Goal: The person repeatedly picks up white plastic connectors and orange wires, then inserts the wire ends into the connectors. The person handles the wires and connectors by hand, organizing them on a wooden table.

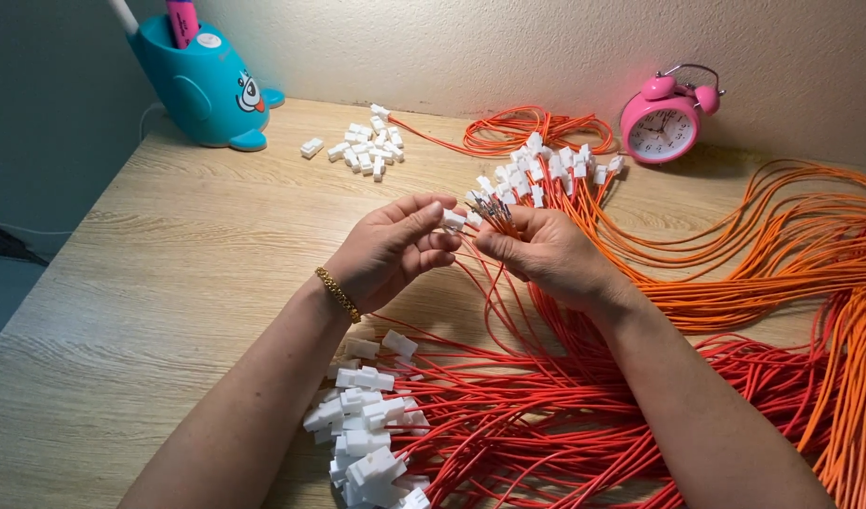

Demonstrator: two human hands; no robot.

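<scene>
Step in hand, by judgement: fitting of a white connector housing (454,220) onto a metal-tipped wire end — housing pinched in the left hand (391,250), wire ends bunched in the right hand (544,253), both raised over the table centre.

Left hand: thumb and forefinger narrowed onto the small white housing, remaining fingers curled under; gold bracelet (339,294) at the wrist.

Right hand: closed around a bundle of red wires (508,377), bare metal terminals (490,205) fanned out just above the fingertips, almost touching the housing. Whether any terminal already sits inside the housing — cannot tell, too small.

Next move, by judgement: one terminal to be singled out from the fan, lined up with the housing's opening, pushed straight in; likely needs a steady pinch and fine alignment.

Near, below the left forearm: heap of finished white connectors (362,429) on red wires.
Far centre: loose white housings (369,149), unwired, in a small pile.
Far right of centre: cluster of white connectors on orange wires (551,170); orange wire coils (791,254) spreading to the right edge.
Far right: pink twin-bell alarm clock (664,118) against the wall.
Far left: turquoise bird-shaped pen holder (205,87).
Support: pale wooden table (169,273).
</scene>
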